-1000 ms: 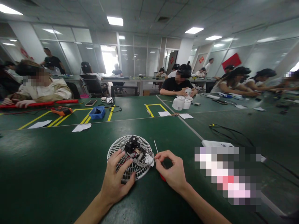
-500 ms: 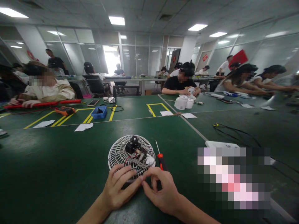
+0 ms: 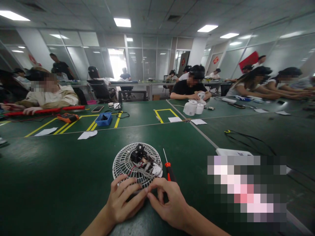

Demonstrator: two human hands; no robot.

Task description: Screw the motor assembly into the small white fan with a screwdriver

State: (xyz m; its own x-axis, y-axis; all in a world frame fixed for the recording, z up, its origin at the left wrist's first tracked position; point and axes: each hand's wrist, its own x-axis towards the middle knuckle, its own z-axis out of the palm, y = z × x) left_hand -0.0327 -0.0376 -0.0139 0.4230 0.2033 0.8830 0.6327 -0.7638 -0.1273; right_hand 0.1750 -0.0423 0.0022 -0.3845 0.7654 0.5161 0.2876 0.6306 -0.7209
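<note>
A round white fan grille (image 3: 120, 161) lies on the green table in front of me, with a fan motor assembly (image 3: 140, 154) with black parts, loose wires and a white piece on top of it. My left hand (image 3: 124, 196) is closed over the near rim of the grille, fingers bent across the bars and its thumb hidden. At the same rim, my right hand (image 3: 169, 201) makes a pinch, thumb and index finger almost meeting beside the left fingertip. What lies in that pinch is too small to make out. Right of the grille rests a red-and-black screwdriver (image 3: 168, 167), its tip pointing away.
A blue bin (image 3: 103, 119), an orange-and-black meter (image 3: 68, 117) and a phone (image 3: 97, 108) lie farther back on the left. White papers (image 3: 88, 134) lie near the table seam. Opposite, a co-worker (image 3: 190, 85) handles white fan parts (image 3: 190, 108). A blurred patch covers the right side.
The grille and both hands appear shifted very slightly left in the picture. My hands keep nearly the same pose at the rim.
</note>
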